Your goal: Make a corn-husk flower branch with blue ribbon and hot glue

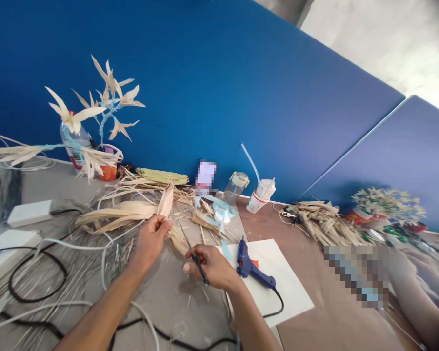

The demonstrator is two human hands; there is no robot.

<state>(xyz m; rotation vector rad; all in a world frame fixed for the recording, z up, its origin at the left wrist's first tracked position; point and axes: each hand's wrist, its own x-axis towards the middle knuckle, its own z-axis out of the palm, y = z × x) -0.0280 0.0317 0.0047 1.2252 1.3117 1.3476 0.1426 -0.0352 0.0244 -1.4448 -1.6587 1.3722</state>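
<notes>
My left hand (154, 238) pinches a dry corn husk (165, 202) between thumb and fingers, above the grey tabletop. Part of this pale strip stands up past the fingertips, and a lower part (178, 240) slants down toward my right hand. In my right hand (212, 267) is a slim pair of dark scissors (197, 265), seen nearly edge-on, its thin tip pointing up and away beside the husk. Loose husks (122, 214) lie just left of my left hand. A blue glue gun (252, 268) rests on white paper (292, 302) right of my right hand.
Husk flowers (111, 92) on blue-wrapped stems stand by a bottle (75, 146) at back left. Cables (58, 278) and thin sticks cover the left side. A jar (236, 187) and paper cup (256, 201) stand behind. Another person's arm (420, 287) is at right, near a husk pile (325, 222).
</notes>
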